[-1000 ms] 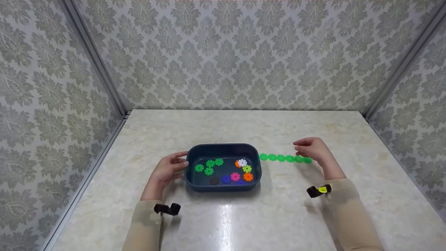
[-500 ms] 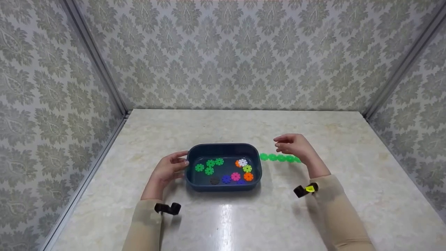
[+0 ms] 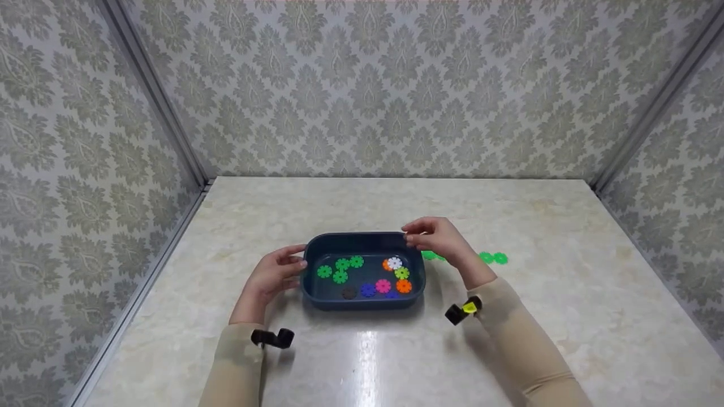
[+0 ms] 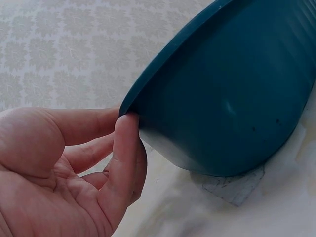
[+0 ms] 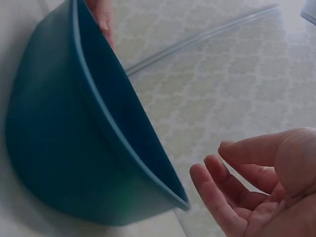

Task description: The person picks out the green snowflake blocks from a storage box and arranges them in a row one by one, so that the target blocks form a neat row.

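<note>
A dark blue plastic basin (image 3: 362,303) stands on the table, with its left end held at the rim by my left hand (image 3: 274,276). In the left wrist view, the thumb and fingers (image 4: 126,143) meet at the rim. My right hand (image 3: 438,237) is over the basin's right rim, its fingers bent and nothing between them. In the basin lie several snowflake building discs: green discs (image 3: 340,277) to the left, and a white disc (image 3: 394,263), an orange disc (image 3: 403,286) and a pink disc (image 3: 383,285) to the right.
A row of green snowflake discs (image 3: 493,258) lies on the marbled table (image 3: 565,237) right of the basin, its middle hidden by the right hand. Patterned panels (image 3: 367,102) rise behind the table and at both sides.
My right hand has travelled left from above the row's right end to the basin's right rim, uncovering the end of the row. The left hand and basin have stayed put.
</note>
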Tool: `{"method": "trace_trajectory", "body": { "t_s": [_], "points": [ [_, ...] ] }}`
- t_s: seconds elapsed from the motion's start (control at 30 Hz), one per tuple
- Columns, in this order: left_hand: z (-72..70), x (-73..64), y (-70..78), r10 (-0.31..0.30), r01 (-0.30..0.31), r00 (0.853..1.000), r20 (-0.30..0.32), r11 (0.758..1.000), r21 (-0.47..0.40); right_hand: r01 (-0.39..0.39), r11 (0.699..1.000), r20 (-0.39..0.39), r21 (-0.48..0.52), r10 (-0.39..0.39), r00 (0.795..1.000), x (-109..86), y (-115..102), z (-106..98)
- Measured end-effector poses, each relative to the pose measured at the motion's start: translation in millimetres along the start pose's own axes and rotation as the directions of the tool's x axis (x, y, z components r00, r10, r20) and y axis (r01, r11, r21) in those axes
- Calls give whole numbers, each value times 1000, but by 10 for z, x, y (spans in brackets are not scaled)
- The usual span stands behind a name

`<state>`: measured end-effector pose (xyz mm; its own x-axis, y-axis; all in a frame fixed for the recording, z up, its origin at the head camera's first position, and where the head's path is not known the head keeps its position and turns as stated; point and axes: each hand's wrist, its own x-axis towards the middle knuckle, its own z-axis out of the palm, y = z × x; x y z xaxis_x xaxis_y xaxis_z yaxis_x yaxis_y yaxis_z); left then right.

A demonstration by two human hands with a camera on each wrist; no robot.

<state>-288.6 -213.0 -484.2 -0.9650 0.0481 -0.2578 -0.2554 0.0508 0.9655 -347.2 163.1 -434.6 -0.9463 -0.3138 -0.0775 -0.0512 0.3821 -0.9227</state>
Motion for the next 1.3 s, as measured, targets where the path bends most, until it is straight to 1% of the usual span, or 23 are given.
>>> {"method": "trace_trajectory", "body": {
  "t_s": [0.13, 0.3, 0.43, 0.57, 0.73, 0.87, 1.03, 1.1, 1.2, 1.3],
  "points": [
    [6, 0, 6, -1, 1, 1000, 4, 1000, -2, 18, 1000, 35, 3, -18, 999, 59, -20, 183],
    [9, 12, 0, -2, 2, 1000, 1, 1000, -10, 61, 998, 71, 2, -61, 996, 126, -19, 408],
    [12, 19, -6, 5, -5, 1000, 3, 1000, -11, 111, 993, 108, -44, -105, 989, 175, -12, 578],
    [7, 24, -12, 12, -12, 1000, 4, 1000, -9, 145, 982, 157, -124, -125, 980, 235, -24, 719],
    [-2, 14, -16, 18, -18, 1000, 21, 1000, -14, 195, 950, 210, -244, -145, 967, 292, -48, 865],
    [-2, 10, -18, 15, -15, 1000, 22, 1000, -21, 229, 928, 260, -296, -152, 954, 310, -40, 939],
    [-3, 14, -21, 12, -12, 1000, 21, 1000, -26, 279, 891, 328, -358, -159, 931, 330, 1, 983],
    [-4, 14, -19, 12, -11, 1000, 18, 1000, -26, 283, 881, 341, -378, -151, 928, 332, 15, 994],
    [-5, 15, -19, 10, -10, 1000, 17, 1000, -19, 286, 868, 340, -405, -147, 929, 326, 35, 1010],
    [-5, 15, -22, 7, -7, 1000, 12, 1000, -20, 305, 843, 331, -444, -162, 930, 318, 50, 1027]
  ]
}}
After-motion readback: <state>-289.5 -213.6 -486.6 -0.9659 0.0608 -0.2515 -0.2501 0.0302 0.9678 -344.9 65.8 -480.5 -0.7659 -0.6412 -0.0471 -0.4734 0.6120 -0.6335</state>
